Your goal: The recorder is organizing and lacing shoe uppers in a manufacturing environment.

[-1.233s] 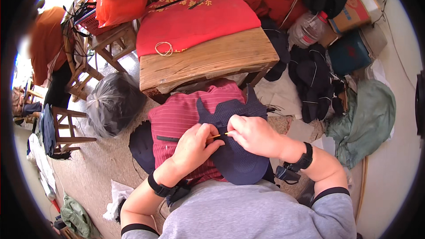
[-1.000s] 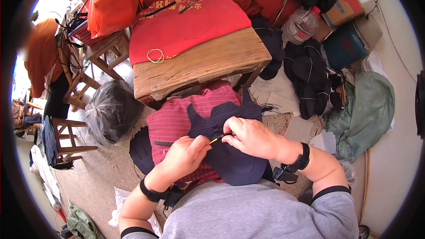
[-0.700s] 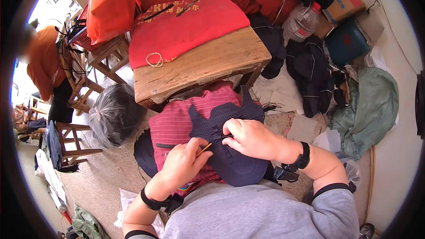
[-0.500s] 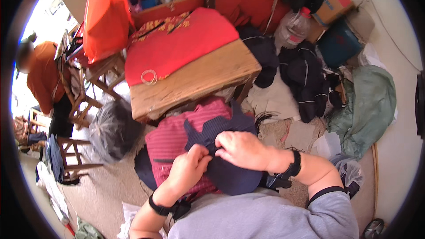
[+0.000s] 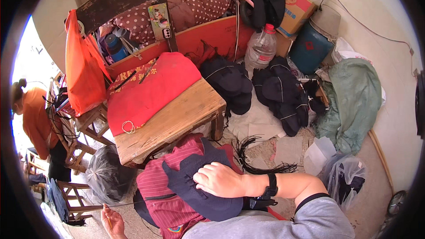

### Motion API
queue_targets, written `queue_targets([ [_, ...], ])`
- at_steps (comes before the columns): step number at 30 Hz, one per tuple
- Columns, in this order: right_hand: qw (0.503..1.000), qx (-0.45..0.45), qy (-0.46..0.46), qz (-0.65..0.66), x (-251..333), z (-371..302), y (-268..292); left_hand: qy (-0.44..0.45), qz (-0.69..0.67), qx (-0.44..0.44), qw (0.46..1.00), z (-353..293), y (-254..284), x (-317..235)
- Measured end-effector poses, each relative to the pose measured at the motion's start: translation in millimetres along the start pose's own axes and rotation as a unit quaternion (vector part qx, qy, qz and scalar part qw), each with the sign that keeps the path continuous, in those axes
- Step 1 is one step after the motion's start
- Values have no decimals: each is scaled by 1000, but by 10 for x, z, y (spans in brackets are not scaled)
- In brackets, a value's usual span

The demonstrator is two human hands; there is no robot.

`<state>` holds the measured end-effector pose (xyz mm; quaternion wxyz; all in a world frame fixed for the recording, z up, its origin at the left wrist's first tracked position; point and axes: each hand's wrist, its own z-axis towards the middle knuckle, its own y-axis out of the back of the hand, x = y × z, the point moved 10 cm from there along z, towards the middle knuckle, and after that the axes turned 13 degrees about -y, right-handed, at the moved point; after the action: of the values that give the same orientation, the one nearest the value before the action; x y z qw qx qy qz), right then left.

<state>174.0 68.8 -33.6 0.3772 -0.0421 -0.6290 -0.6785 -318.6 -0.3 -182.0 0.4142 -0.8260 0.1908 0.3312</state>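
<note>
A navy knitted piece [image 5: 186, 183] with a cut-out, pointed edge lies across my lap, on top of a maroon striped cloth [image 5: 152, 181]. My right hand [image 5: 217, 179] rests on it with curled fingers, gripping the fabric. Low on the left, away from the piece, my left hand [image 5: 113, 222] is closed in a pinch. A dark thread [image 5: 128, 204] runs taut from its fingertips back toward my lap. A thin yellowish stick-like tool [image 5: 109, 222] also shows in that hand; its exact kind is unclear.
Ahead stands a wooden bench [image 5: 177, 117] with a red cloth on it. Dark strands [image 5: 248, 155] and bundled dark pieces [image 5: 281, 90] lie to the right. A grey plastic bag [image 5: 106, 172] sits at left. Beyond it, a person in orange [image 5: 37, 117] bends over.
My left hand has left the navy piece and swung far down-left, drawing a thread out. The right hand has settled on the fabric. The view has shifted, showing more behind the bench.
</note>
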Motion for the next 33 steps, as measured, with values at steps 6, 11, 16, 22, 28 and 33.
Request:
queue_targets([
  [6, 984, -117, 111, -73, 215, -149, 146, -135, 148, 24, 979, 174, 409, -282],
  [11, 985, -140, 88, -43, 149, -206, 280, -240, 261, 49, 934, 306, 433, -448],
  [16, 982, -131, 129, -37, 171, -239, 160, -345, 360, 63, 864, 314, 305, -590],
  [22, 985, -138, 98, -18, 103, -297, 211, -172, 199, 142, 954, -457, -1327, 1],
  [28, 984, -153, 86, 26, 51, -278, 226, -75, 211, 198, 954, -757, -1873, 482],
  [33, 983, -156, 73, 59, -16, -288, 222, -40, 232, 275, 932, -953, -2251, 761],
])
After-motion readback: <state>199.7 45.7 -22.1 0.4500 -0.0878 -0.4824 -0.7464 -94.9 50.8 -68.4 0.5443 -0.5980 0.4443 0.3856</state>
